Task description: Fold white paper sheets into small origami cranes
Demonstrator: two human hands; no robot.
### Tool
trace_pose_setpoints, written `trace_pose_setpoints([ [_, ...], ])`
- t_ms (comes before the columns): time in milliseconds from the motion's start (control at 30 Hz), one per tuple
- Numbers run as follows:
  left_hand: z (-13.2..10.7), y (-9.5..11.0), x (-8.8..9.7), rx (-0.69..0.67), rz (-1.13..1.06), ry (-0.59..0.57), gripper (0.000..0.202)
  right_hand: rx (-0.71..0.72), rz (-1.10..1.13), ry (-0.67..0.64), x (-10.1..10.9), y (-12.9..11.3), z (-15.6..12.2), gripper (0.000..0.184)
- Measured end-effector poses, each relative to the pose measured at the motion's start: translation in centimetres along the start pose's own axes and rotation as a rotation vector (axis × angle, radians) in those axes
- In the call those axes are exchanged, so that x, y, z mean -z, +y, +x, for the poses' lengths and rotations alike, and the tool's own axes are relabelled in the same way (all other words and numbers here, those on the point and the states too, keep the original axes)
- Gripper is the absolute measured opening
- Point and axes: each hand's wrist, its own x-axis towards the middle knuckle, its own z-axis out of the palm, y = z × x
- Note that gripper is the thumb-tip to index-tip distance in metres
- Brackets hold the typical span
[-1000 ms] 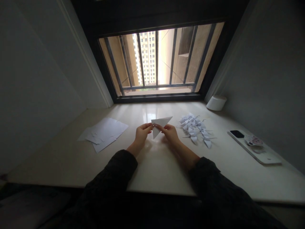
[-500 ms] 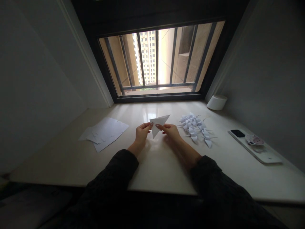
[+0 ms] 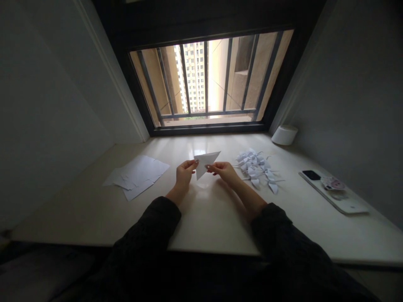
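A white sheet of paper folded into a triangle (image 3: 205,160) is held up above the sill, one point toward the right and another pointing down. My left hand (image 3: 185,175) pinches its left corner between thumb and fingers. On the right side, my right hand (image 3: 223,171) grips the lower edge, thumb in front and fingers partly hidden behind the paper. Several small folded paper cranes (image 3: 255,167) lie in a cluster just right of my right hand. To the left of my left hand is a loose stack of white paper sheets (image 3: 141,174).
A white phone (image 3: 338,197) with a round pink grip on its back lies at the right. A white cylindrical object (image 3: 284,135) stands in the far right corner. Behind the pale sill (image 3: 208,226) is a dark-framed window (image 3: 206,131) with bars outside.
The folded paper and both hands have shifted slightly left in view. My right thumb and fingers have moved a little on the paper, which both hands still hold.
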Motion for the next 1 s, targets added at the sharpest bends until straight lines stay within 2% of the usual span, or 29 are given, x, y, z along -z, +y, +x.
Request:
trace_pose_setpoints([
  [67, 0.1, 0.0, 0.1, -0.018, 0.003, -0.002, 0.033, 0.028, -0.026, -0.031, 0.1, 0.1, 0.1, 0.038],
  [267, 0.1, 0.2, 0.0, -0.108, 0.013, -0.072, 0.028, 0.071, -0.009, 0.043, -0.4, 1.0, 0.0, 0.041],
  [400, -0.1, 0.2, -0.1, -0.048, -0.038, -0.192, 0.037, 0.083, 0.025, 0.080, -0.8, 0.9, -0.3, 0.041],
  [533, -0.5, 0.0, -0.2, -0.020, 0.097, -0.285, 0.039, 0.069, 0.076, 0.112, -0.8, 0.4, -0.5, 0.040],
  [700, -0.5, -0.2, 0.0, -0.001, 0.210, -0.306, 0.039, 0.009, 0.159, 0.140, -0.8, 0.2, -0.7, 0.035],
  [867, -0.4, -0.2, 0.0, 0.023, 0.130, -0.330, 0.036, -0.027, 0.139, 0.210, -0.7, 0.1, -0.7, 0.035],
  [1000, -0.5, -0.2, -0.2, 0.029, 0.130, -0.342, 0.035, -0.019, 0.136, 0.267, 0.4, -0.1, -0.3, 0.035],
])
